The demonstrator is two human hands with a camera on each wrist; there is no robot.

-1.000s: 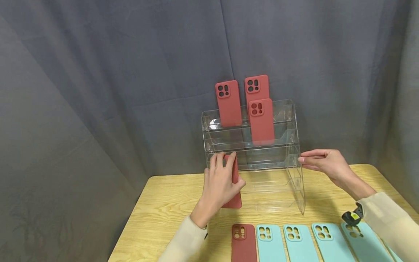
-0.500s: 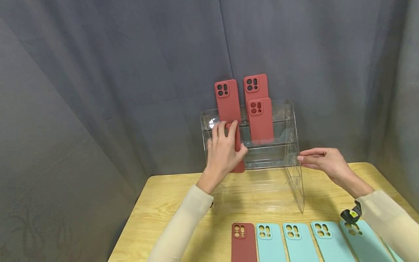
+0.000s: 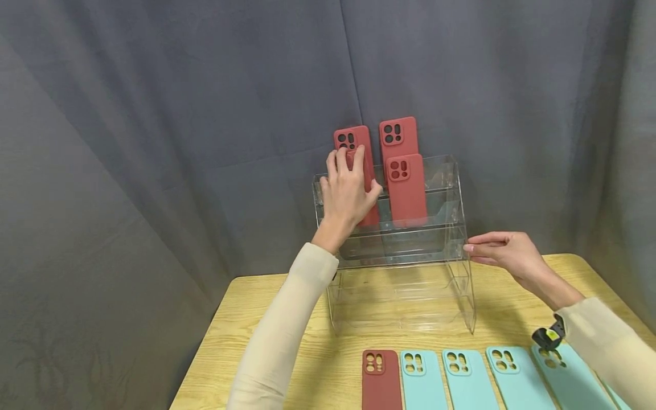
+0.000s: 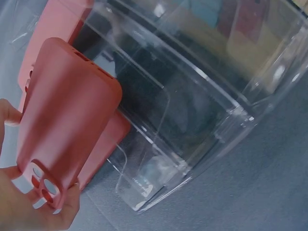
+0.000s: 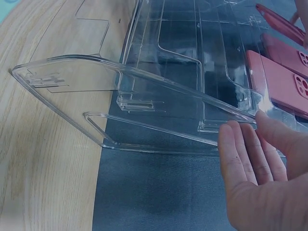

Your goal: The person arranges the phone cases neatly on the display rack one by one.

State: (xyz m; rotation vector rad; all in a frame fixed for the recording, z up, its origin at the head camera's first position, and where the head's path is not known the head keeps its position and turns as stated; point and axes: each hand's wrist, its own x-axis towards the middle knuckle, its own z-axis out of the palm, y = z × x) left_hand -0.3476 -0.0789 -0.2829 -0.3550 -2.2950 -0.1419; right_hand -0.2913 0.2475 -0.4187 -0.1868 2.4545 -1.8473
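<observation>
My left hand (image 3: 344, 191) holds a red phone case (image 4: 72, 96) by its edges, thumb on one side and fingers on the other. The case is raised in front of the upper left of the clear tiered display stand (image 3: 405, 264); in the left wrist view its bottom end points toward the shelves. Behind it, partly covered, another red case (image 3: 361, 135) leans on the top tier. My right hand (image 3: 512, 256) pinches the stand's right side edge, with the thumb and straight fingers seen in the right wrist view.
Two more red cases stand to the right, one on the top tier (image 3: 401, 136) and one a tier lower (image 3: 408, 193). A darker red case (image 3: 381, 387) and several turquoise cases (image 3: 425, 387) lie in a row on the wooden table (image 3: 246, 319). A grey curtain (image 3: 205, 142) hangs behind.
My left hand has lifted the red case from low in front of the stand up to its upper tiers. The right hand has stayed at the stand's side.
</observation>
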